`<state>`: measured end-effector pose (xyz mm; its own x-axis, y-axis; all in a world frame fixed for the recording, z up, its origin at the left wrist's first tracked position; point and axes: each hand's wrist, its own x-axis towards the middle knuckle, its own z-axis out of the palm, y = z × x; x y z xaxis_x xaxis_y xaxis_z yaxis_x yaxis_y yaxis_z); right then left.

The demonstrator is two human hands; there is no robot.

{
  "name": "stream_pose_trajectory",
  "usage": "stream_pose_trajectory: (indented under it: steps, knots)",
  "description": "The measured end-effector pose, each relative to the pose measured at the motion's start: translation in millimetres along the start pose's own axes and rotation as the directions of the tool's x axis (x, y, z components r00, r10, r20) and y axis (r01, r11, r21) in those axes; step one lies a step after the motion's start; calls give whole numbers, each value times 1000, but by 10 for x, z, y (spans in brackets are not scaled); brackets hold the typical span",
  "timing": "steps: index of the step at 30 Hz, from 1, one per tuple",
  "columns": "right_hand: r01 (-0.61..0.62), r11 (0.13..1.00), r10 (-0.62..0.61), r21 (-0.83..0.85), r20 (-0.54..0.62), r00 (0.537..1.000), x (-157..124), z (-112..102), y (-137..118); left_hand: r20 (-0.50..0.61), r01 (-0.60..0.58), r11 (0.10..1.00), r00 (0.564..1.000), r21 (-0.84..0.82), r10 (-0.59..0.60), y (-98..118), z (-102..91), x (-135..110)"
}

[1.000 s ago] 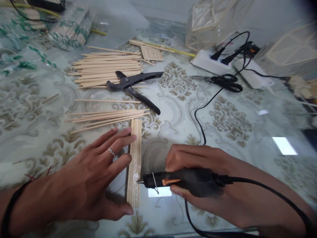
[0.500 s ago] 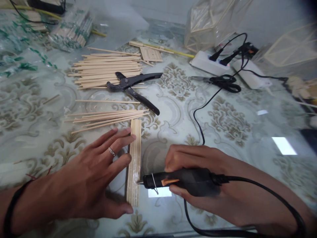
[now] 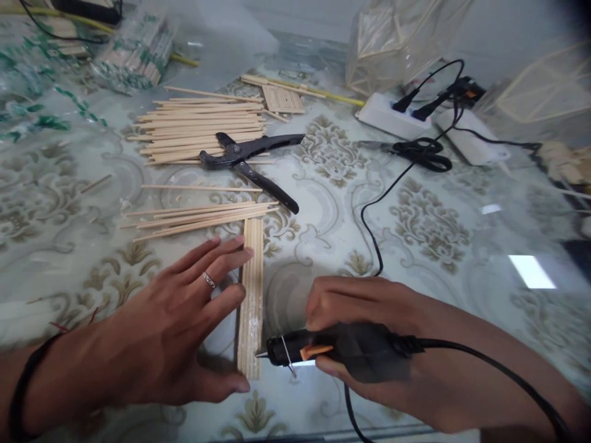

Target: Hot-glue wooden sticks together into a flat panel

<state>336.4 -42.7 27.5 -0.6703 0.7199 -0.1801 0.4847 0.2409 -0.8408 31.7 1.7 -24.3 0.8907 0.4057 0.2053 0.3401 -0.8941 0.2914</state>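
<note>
My right hand (image 3: 351, 307) is wrapped round a black hot glue gun (image 3: 355, 351) with an orange trigger. The gun's metal nozzle points left, at the right edge of a flat strip of wooden sticks (image 3: 252, 295) laid side by side. Shiny glue shows on the strip's lower half. On the strip's left side rests my left hand (image 3: 180, 326), fingers spread; fingertips touch its upper part and the thumb lies at its lower end. Beyond the strip, several loose thin sticks (image 3: 203, 218) fan out to the left.
Black cutters (image 3: 249, 154) lie partly over a pile of sticks (image 3: 198, 129). Further back are a small stick panel (image 3: 282, 99), bagged sticks (image 3: 133, 52) and a white power strip (image 3: 392, 117). Scissors (image 3: 420, 152) lie near the gun's black cord (image 3: 369, 212). Clear-sided frames (image 3: 397, 37) stand behind.
My right hand has brought the glue gun slightly down along the strip's right edge, toward its near end. My left hand stays nearly still.
</note>
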Motion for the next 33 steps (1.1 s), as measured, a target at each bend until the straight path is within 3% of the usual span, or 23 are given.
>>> stream_pose_trajectory:
  steps: [18,33]
  knots:
    - [-44,999,46,-15,125,991,3,32,-108,-11,7,1000,1000,-23,-7,-2,13,-11]
    - [-30,1000,30,-6,61,998,-22,55,-90,-18,-1,1000,1000,-6,1,10,12,-10]
